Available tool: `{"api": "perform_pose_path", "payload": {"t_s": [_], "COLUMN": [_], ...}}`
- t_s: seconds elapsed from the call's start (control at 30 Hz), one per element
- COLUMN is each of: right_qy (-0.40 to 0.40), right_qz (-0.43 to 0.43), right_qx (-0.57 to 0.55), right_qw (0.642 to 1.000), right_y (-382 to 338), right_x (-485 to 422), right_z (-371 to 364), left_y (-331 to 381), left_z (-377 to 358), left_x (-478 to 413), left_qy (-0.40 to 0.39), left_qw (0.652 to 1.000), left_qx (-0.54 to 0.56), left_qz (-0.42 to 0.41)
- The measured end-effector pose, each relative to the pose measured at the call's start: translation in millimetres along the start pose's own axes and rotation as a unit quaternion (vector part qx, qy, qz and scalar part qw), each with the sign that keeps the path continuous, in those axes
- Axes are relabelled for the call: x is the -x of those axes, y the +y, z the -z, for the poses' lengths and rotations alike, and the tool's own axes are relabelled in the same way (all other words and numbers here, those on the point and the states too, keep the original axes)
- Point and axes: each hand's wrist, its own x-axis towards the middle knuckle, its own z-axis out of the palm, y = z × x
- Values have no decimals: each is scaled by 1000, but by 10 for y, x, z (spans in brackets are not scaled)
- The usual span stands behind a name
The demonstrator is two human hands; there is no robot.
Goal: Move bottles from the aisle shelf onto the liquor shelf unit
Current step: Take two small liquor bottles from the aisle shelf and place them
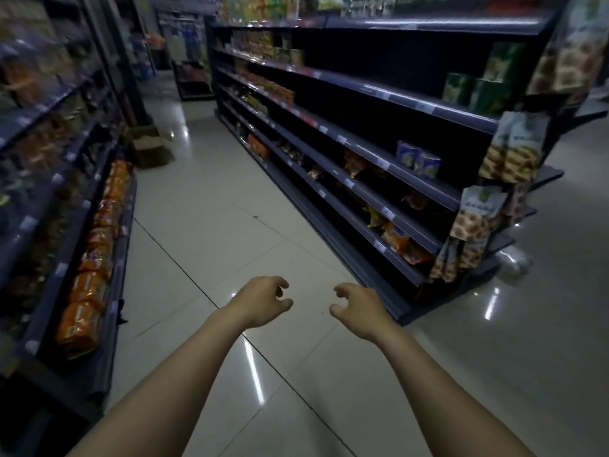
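Aisle shelf [412,103] of dark metal ran from 12 to 3 o'clock. Its flat boards were edged with small white tags too blurred to read, and carried crinkled orange packets [398,242] and blue-and-yellow tins [418,163]. A second rack [99,364] at 9 o'clock held glossy orange packs [85,288]. At 6 o'clock your left hand [260,301] and right hand [359,311] hung palm-down over the shiny tiled floor [214,209], near each other but apart, fingers loosely curled, gripping nothing. You could not tell whether the shiny bundle [514,262] at 3 o'clock held bottles.

view: head, single | faces: forward and down along the aisle floor [214,199] | range: close underfoot to aisle's far end
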Motion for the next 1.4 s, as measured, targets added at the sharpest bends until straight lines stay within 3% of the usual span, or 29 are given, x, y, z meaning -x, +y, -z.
{"api": "perform_pose_path", "payload": {"t_s": [0.1,0.17,0.23,0.37,0.47,0.87,1.23,1.4], "right_qy": [15,37,61,73,107,272,384,408], "right_qz": [14,23,30,32,31,30,64,78], "right_qx": [-11,-13,-9,17,6,58,70,86], "right_qw": [1000,999,998,997,994,960,919,906], "right_y": [-177,-359,-459,-499,-767,-973,-848,-929], "right_x": [-807,-1923,-2449,-2705,-3635,-6059,-8090,-8772], "right_z": [286,497,664,820,1267,3154,5095,5732], "left_y": [-104,-341,-424,-402,-394,768,1890,2148], "left_z": [324,677,887,1010,1588,2929,4023,4498], "left_x": [-750,-1860,-2393,-2726,-3835,-7091,-9510,-10423], "left_qy": [18,36,41,54,66,124,232,246], "left_qw": [1000,999,999,997,992,947,906,893], "left_qx": [1,8,11,27,22,35,73,99], "left_qz": [-5,-14,-28,-54,-107,-293,-346,-364]}}
